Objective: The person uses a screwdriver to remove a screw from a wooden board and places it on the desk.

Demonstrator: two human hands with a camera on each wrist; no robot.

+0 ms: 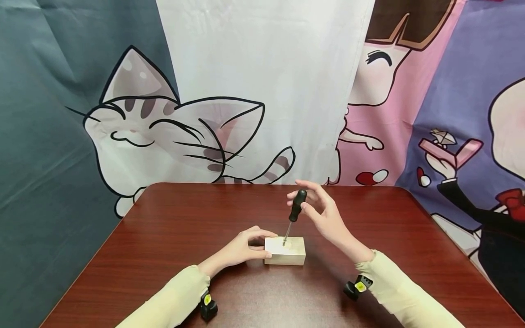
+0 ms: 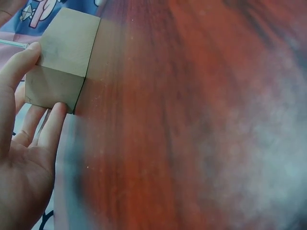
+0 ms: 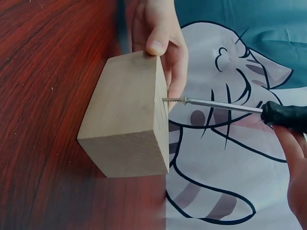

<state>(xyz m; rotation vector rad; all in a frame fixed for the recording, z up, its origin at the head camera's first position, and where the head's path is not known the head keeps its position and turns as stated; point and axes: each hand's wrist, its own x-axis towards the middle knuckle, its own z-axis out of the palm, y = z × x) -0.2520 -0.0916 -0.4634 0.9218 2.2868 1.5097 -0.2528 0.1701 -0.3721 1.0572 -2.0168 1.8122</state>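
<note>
On the table lies a pale wooden block. My left hand grips its left end, the thumb on the near side and other fingers toward the far side. A screw stands partly sunk in the block's top face, its thread still showing. The tip of a screwdriver with a black handle and steel shaft meets the screw head. It leans slightly right at the top. My right hand holds the handle between thumb and fingers, with the index finger stretched above. In the left wrist view the screwdriver is mostly out of frame.
The reddish-brown wooden table extends around the block. Behind its far edge hangs a cloth backdrop with cartoon figures. Small black devices, one a wrist camera, sit at both sleeve cuffs.
</note>
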